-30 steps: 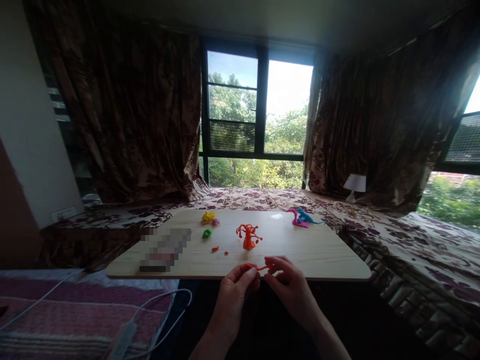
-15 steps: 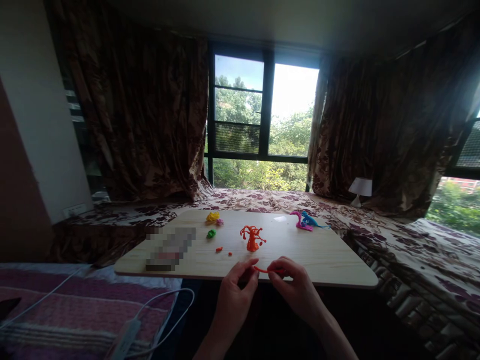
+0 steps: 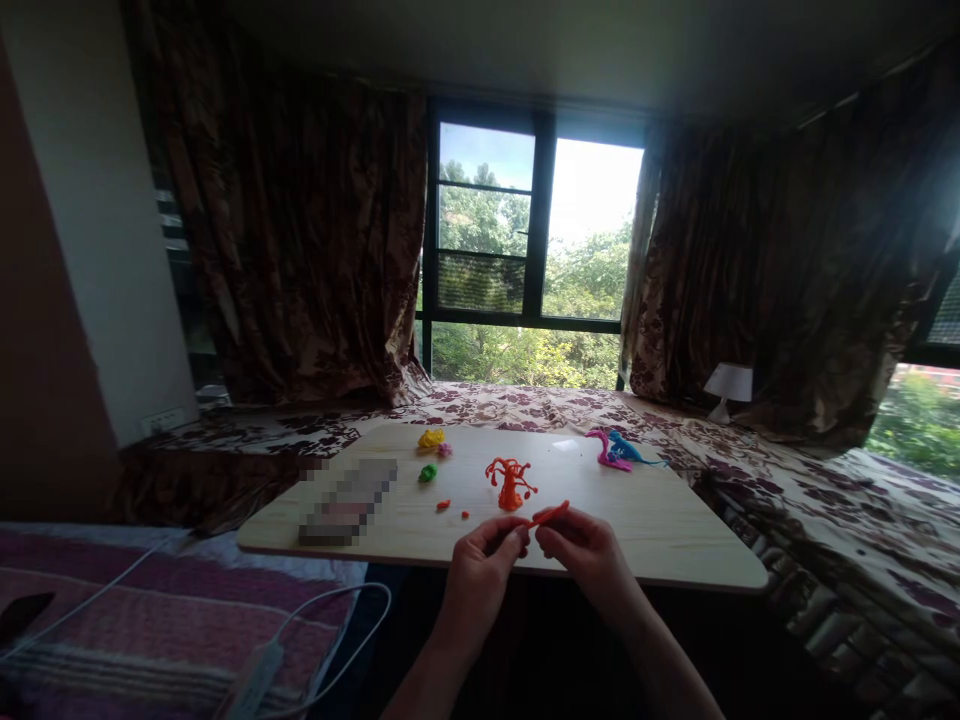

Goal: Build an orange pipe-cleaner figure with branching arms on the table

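Between my two hands, above the table's near edge, is a thin orange strip of modelling clay [image 3: 551, 515]. My left hand [image 3: 486, 555] pinches its left end between thumb and forefinger. My right hand [image 3: 583, 550] is closed on the strip farther right, and its thick end pokes up past the fingers. Just beyond the hands stands an orange clay tree [image 3: 511, 487], upright, with thin curling branches tipped with small blobs. To its left lie a small orange clay lump [image 3: 443, 505] and a smaller orange bit [image 3: 465, 515].
Yellow clay [image 3: 431, 440], pink clay [image 3: 445, 451] and green clay [image 3: 427, 473] lie on the wooden table [image 3: 405, 530]. Magenta and blue clay figures [image 3: 622, 450] stand at the back right. A blurred-out flat object [image 3: 349, 500] is at left. A white cable [image 3: 386, 600] loops beside the table.
The orange strip now tilts up to the right, its thick end showing above my right hand. My hands are slightly higher in view and closer together. The whole view has shifted a little.
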Motion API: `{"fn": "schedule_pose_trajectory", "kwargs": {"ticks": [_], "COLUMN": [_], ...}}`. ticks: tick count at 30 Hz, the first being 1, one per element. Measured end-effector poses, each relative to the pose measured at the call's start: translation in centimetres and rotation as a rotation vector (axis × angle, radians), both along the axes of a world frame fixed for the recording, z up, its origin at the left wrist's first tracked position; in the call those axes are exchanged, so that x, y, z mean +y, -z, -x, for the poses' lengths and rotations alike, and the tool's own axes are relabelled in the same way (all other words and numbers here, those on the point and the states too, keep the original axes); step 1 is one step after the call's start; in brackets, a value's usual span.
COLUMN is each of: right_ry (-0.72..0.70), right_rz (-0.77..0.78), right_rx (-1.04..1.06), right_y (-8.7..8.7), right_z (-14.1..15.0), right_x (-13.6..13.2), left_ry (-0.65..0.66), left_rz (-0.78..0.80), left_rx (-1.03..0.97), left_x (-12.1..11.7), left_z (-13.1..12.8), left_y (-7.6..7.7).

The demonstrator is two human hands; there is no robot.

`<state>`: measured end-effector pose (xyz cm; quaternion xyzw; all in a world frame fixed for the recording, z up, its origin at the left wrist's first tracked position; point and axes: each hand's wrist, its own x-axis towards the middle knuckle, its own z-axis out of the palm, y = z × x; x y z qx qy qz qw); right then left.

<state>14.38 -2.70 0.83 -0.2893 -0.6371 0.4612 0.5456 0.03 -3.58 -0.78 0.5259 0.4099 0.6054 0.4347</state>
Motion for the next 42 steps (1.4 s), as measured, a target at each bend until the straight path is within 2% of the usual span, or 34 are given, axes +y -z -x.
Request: {"fn": "schedule_pose_trajectory", "kwargs": {"ticks": [5, 9, 13, 15, 18, 21, 29, 33, 37, 42], "right_ry": [0.075, 0.188, 0.275, 0.291, 0.295, 0.295, 0.283, 0.307, 0.343, 0.376], "right_rz": [-0.111, -0.234, -0.341, -0.313, -0.224, -0.175, -0.088, -0.060, -0.041, -0.037], "right_rx": [-0.111, -0.211, -0.311, -0.437, -0.603, -0.673, -0.827, -0.875, -0.916, -0.948], "right_y": [-0.8, -2.6, -5.0, -5.7, -5.8, -5.3, -4.4, -4.2, -4.0, -4.2], "right_z": [0.4, 0.2, 0.0, 0.2, 0.8, 1.4, 2.5, 2.9, 3.1, 3.2], "right_x": [0.2, 1.8, 6.7, 9.8, 13.5, 15.5, 15.9, 15.7, 15.5, 15.2], "left_ry": [0.023, -0.028, -0.244, -0.349, -0.462, -0.512, -0.526, -0.534, -0.519, -0.480], "left_rz": [0.013, 0.017, -0.066, -0.130, -0.194, -0.206, -0.173, -0.209, -0.235, -0.182], "left_rx": [-0.024, 0.010, 0.238, 0.414, 0.679, 0.842, 1.019, 1.079, 1.116, 1.115], "left_x": [-0.2, 1.0, 4.9, 7.3, 10.0, 11.3, 12.5, 12.7, 12.5, 12.1], "left_z": [0.0, 1.1, 3.1, 4.0, 4.4, 3.9, 2.6, 2.4, 2.1, 1.8], "left_y": [-0.5, 0.0, 0.9, 1.1, 1.1, 0.9, 0.9, 0.7, 0.4, 0.1]}}
